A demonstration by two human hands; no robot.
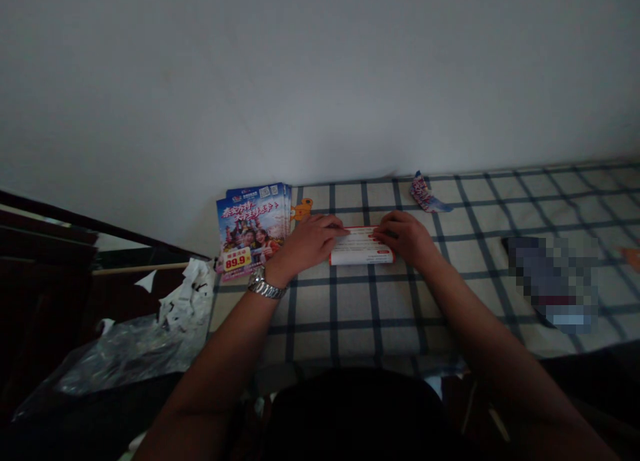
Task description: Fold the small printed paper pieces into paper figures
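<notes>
White wall (320, 81) fills 12 o'clock. Blue-checked bedsheet (400, 314) runs below it, out to 3 o'clock. Clear plastic bag (125, 351) and crumpled white paper (187, 294) sit off the bed edge at 8 o'clock. Pixelated patch (553, 284) on the sheet at 3 o'clock, can't tell what it is. Stack of glossy brochures (253, 231) at 10 o'clock, orange tag (301, 209) just beside it. Torn printed scrap (425, 193) at 1 o'clock.

Red-bordered white paper strip (361, 246) lies flat at centre, between my left hand (305, 244) and right hand (405, 238). Watch (266, 282) on left wrist. Fingers (340, 230) on both hands are closed together, tips on the strip's ends; can't tell if thumbs pinch underneath. Even pressure at both ends should keep it square.
</notes>
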